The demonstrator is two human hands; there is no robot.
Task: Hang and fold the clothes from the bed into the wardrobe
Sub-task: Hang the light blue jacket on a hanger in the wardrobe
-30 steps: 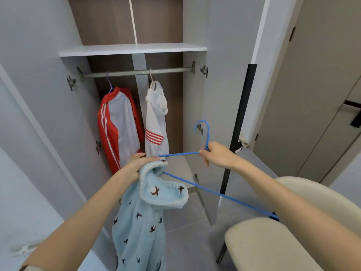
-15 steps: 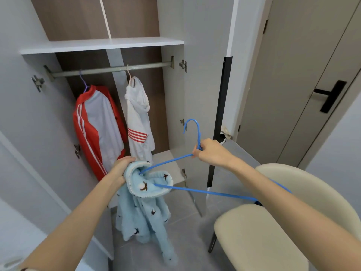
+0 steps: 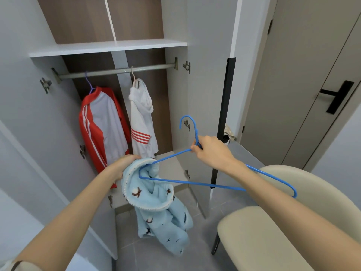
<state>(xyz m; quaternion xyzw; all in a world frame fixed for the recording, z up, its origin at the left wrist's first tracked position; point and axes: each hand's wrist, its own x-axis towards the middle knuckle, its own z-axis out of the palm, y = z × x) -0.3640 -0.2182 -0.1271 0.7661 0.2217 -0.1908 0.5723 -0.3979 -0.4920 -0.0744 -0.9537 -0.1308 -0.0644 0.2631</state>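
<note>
The left hand (image 3: 125,165) grips the collar of the fluffy blue top (image 3: 156,204), which hangs low before the wardrobe (image 3: 109,48), the blue hanger (image 3: 175,181) lies sideways with its left tip inside that collar, and the right hand (image 3: 213,151) pinches its neck.

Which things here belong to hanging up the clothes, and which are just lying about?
Part of the job: blue hanger in the right hand; pale blue fleece in the left hand; wardrobe rail.
Just about: chair; door; red jacket and white hoodie, already hung.
</note>
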